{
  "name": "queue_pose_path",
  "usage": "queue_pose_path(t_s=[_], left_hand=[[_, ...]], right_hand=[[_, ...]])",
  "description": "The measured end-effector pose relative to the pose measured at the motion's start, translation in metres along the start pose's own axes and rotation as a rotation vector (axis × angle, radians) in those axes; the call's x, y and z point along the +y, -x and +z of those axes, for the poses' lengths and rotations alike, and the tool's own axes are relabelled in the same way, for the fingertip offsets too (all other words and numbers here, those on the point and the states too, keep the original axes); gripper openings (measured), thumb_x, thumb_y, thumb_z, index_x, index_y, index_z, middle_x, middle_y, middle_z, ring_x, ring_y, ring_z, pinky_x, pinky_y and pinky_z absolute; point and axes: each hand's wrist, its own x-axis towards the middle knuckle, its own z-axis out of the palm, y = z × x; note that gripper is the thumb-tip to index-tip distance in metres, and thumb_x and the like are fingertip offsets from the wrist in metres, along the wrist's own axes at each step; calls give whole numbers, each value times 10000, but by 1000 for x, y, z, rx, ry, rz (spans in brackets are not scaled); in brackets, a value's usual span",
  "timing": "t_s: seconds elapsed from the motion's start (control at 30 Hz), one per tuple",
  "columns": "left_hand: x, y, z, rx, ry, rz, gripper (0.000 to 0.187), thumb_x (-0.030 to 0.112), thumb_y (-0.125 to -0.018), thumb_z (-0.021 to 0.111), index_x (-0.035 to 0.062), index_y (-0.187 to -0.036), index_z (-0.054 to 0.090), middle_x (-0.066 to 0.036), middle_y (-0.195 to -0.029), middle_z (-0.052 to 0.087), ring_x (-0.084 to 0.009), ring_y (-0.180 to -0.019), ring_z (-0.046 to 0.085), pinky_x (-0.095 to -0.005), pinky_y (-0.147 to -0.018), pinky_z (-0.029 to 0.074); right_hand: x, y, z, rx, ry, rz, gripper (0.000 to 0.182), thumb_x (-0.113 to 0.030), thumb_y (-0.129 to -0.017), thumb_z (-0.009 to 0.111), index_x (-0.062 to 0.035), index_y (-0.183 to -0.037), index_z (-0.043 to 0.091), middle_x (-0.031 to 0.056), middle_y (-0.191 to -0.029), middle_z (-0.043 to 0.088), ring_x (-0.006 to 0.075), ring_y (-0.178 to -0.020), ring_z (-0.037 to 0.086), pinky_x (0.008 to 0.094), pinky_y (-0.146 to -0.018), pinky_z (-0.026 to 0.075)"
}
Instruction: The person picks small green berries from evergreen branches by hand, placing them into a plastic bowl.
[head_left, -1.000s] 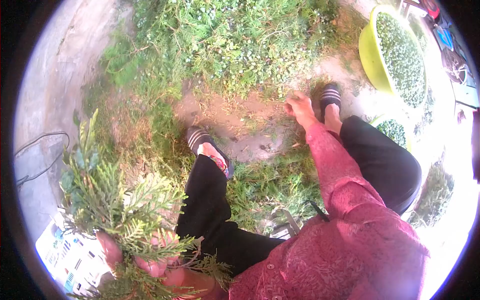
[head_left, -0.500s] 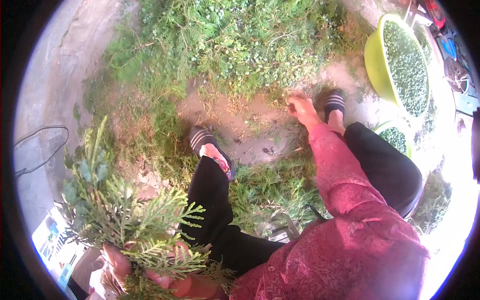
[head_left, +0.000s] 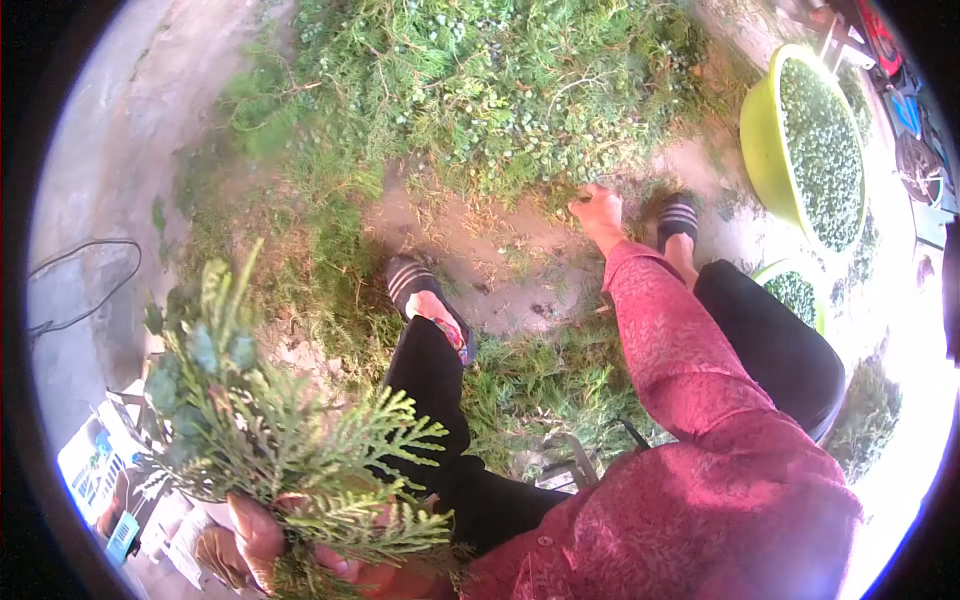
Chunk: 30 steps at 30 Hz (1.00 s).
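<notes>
At the lower left, my left hand (head_left: pixel 258 540) is wrapped round a leafy evergreen sprig (head_left: pixel 290 440), whose fronds cover part of the fingers. My right hand (head_left: pixel 597 212) is reached out low over the ground with its fingers pinched together, beside the near edge of a pile of green cuttings (head_left: pixel 500 90). Whatever the right fingers hold, if anything, is too small to make out. A striped slipper (head_left: pixel 678 215) on one foot is just right of that hand.
A large lime-green tub (head_left: pixel 765 140) full of small green pieces stands at the upper right, with a smaller green container (head_left: pixel 820 300) below it. A dark cable (head_left: pixel 85 245) lies at the far left. More cuttings (head_left: pixel 550 385) lie between my legs.
My left hand and its sprig have shifted slightly right in the view. My right hand has turned a little, its fingers still together. The whole scene sits slightly lower.
</notes>
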Motion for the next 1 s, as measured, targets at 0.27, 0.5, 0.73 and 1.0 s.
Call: queue_pose_path(t_s=[0.27,0.5,0.73,1.0], left_hand=[[-4,0,4,60,-29,5,467,377,-879,273,22,-737,542,-94,-646,546,-194,-557,505,-341,-558,424],[1,2,7,129,-80,17,435,360,-876,295,21,-763,543,-96,-667,550,-194,-577,510,-339,-566,428],[-5,3,5,209,-107,4,405,344,-873,317,20,-789,544,-97,-688,554,-193,-596,516,-338,-574,432],[-5,7,7,281,-149,-3,372,325,-870,341,18,-819,545,-99,-711,559,-192,-619,522,-336,-582,437]], right_hand=[[-4,15,-17,-229,-901,367,84,-14,-703,564,-11,-786,550,101,-661,582,189,-571,582,272,-460,451],[-18,13,18,-20,80,-382,165,-104,-643,573,-60,-800,598,211,-733,582,351,-710,573,365,-679,472],[-34,38,-12,-635,-880,421,84,-86,-739,582,-24,-796,589,53,-625,563,103,-633,570,196,-526,478],[-61,79,67,-369,-75,-481,114,-115,-695,559,-70,-800,547,121,-740,588,283,-650,592,381,-553,483]])
